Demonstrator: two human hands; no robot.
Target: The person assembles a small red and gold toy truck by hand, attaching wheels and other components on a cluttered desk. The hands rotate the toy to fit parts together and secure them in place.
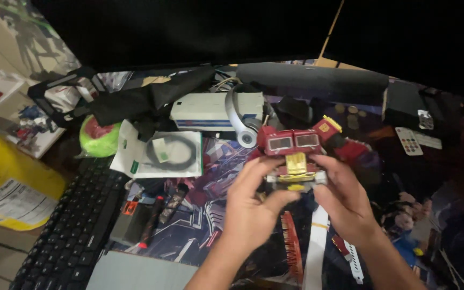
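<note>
We see both forearms rising from the lower edge; left hand (251, 207) and right hand (345, 198) face each other, palms inward, fingers curled closed in a grip.

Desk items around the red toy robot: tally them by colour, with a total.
Red: 1, toy robot, held by left hand and right hand
Yellow: 1, canister
Green: 1, ball
Black: 1, keyboard
White: 1, remote
Total: 5
</note>
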